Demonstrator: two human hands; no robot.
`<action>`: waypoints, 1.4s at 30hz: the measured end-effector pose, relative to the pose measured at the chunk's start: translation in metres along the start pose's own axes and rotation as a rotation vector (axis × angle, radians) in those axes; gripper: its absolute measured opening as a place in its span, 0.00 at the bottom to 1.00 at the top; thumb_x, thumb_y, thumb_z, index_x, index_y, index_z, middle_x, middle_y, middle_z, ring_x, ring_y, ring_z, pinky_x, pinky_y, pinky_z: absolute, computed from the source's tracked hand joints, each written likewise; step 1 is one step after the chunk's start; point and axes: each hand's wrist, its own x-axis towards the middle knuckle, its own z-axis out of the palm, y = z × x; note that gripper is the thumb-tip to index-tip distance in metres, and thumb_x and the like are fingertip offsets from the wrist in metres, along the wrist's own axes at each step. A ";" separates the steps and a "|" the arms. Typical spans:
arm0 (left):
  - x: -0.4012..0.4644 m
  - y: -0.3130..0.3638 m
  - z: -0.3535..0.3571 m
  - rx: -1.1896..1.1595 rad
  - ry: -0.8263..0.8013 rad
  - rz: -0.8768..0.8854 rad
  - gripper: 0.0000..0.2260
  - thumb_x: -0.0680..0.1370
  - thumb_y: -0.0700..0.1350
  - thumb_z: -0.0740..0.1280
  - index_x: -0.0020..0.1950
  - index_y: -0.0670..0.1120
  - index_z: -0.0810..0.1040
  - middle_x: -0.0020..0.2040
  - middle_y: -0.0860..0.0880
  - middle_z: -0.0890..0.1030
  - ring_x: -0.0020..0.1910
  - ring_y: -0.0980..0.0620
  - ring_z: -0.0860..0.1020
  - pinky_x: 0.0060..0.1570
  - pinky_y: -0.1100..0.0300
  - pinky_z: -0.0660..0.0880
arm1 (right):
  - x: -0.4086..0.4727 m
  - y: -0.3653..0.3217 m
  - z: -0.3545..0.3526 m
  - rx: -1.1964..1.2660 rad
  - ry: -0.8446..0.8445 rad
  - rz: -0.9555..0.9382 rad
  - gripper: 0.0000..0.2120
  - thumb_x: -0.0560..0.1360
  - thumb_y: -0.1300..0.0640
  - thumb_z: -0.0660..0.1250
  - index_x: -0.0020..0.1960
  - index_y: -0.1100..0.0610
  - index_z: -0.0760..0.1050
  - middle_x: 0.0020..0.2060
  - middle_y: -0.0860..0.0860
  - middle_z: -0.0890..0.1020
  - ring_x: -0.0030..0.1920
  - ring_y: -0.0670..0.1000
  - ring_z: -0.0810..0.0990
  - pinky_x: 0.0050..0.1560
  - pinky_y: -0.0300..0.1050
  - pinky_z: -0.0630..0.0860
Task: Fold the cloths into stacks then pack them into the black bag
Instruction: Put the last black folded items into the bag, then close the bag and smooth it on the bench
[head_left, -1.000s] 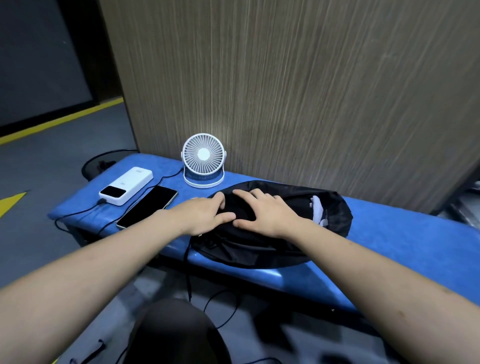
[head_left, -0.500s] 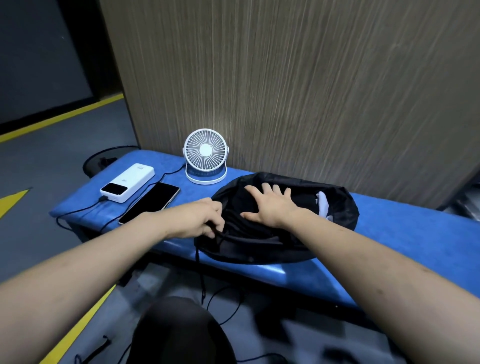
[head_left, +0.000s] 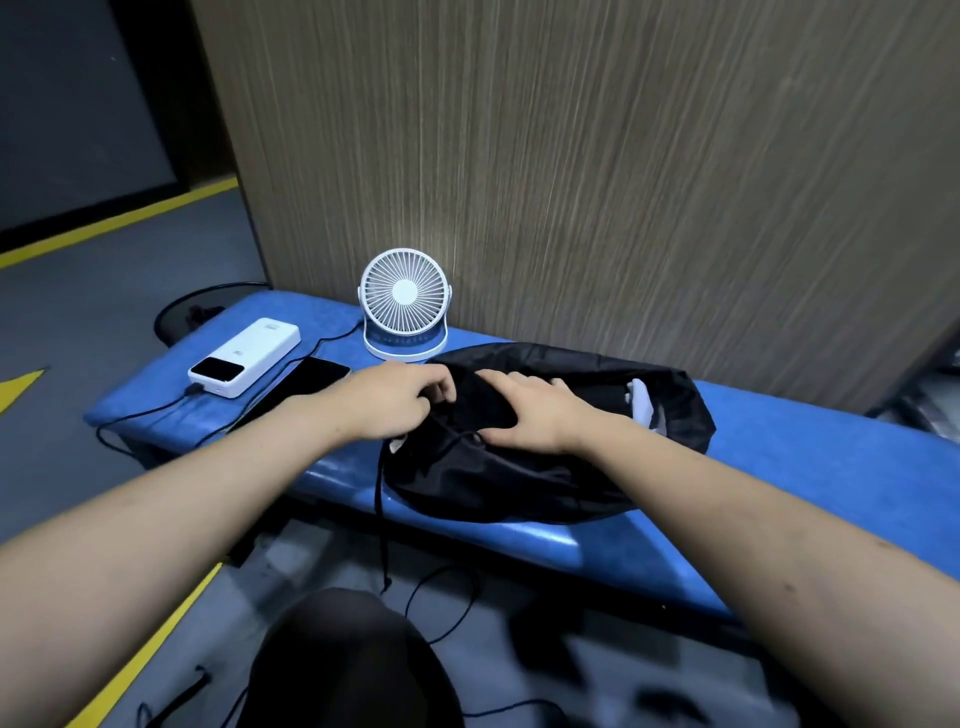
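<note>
step: we judge packing done, closing the black bag (head_left: 519, 467) | bag lies on blue bench (head_left: 779, 467), drawstring (head_left: 380, 499) hangs off its near-left edge | left hand (head_left: 387, 402) at bag's left rim, fingers curled pinching fabric/cord | right hand (head_left: 530, 415) flat on bag top, fingers spread | white cloth (head_left: 640, 402) peeks at bag's far-right mouth | next: we tuck cloth in, pull cord | fan (head_left: 404, 306) behind bag

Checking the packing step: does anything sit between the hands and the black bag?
Nothing visible does. The left hand grips the black bag at its left edge, and the right hand lies flat on top of it.
</note>
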 end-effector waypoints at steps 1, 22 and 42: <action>0.003 0.002 0.002 0.003 0.026 -0.025 0.17 0.77 0.40 0.57 0.56 0.59 0.76 0.57 0.57 0.80 0.53 0.53 0.77 0.59 0.52 0.73 | -0.002 0.000 -0.001 -0.006 -0.017 -0.008 0.41 0.73 0.34 0.64 0.79 0.46 0.52 0.71 0.53 0.69 0.71 0.58 0.67 0.69 0.63 0.62; -0.025 -0.003 0.028 0.156 0.371 -0.028 0.14 0.76 0.55 0.68 0.62 0.57 0.75 0.56 0.53 0.63 0.60 0.49 0.66 0.61 0.57 0.63 | -0.056 0.011 -0.013 0.051 0.226 -0.264 0.26 0.73 0.39 0.70 0.67 0.47 0.73 0.72 0.53 0.68 0.71 0.54 0.66 0.72 0.52 0.62; -0.028 0.048 0.013 -0.082 0.119 -0.184 0.27 0.74 0.34 0.67 0.72 0.48 0.69 0.66 0.46 0.64 0.51 0.52 0.72 0.45 0.68 0.66 | -0.119 0.007 -0.034 0.244 0.152 0.011 0.10 0.81 0.53 0.58 0.41 0.45 0.65 0.29 0.45 0.74 0.42 0.47 0.74 0.72 0.62 0.33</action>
